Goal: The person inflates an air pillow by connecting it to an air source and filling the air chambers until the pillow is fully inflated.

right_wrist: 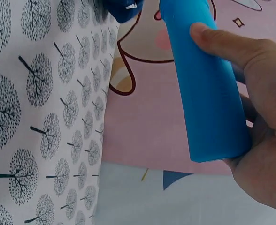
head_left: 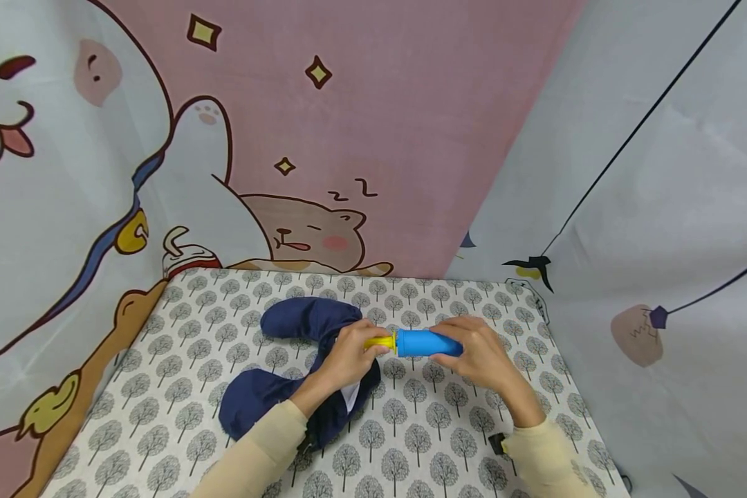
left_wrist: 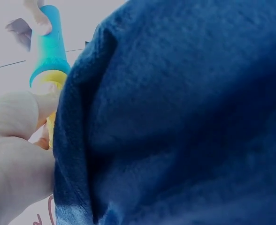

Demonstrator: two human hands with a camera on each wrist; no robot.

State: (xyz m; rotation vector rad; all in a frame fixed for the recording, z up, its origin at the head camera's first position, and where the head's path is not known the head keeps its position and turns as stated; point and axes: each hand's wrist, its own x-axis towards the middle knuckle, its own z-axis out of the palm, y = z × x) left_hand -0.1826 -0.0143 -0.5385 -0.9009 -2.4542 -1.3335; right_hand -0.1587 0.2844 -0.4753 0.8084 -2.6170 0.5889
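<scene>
A blue hand pump (head_left: 420,343) with a yellow end (head_left: 381,342) is held level above the table. My right hand (head_left: 479,349) grips its blue barrel (right_wrist: 206,98), thumb along the side. At the yellow end, my left hand (head_left: 348,353) pinches with fingers and thumb. Under and beside the left hand lies a navy U-shaped neck pillow (head_left: 255,398), with a white patch (head_left: 351,395) showing on it. The pillow's fabric (left_wrist: 185,103) fills most of the left wrist view, so whether the yellow end touches the pillow cannot be told.
A white tablecloth (head_left: 411,443) printed with grey trees covers the table. Cartoon-printed curtains (head_left: 411,138) rise behind it and along both sides. Close to the right sleeve is a small black item (head_left: 496,443).
</scene>
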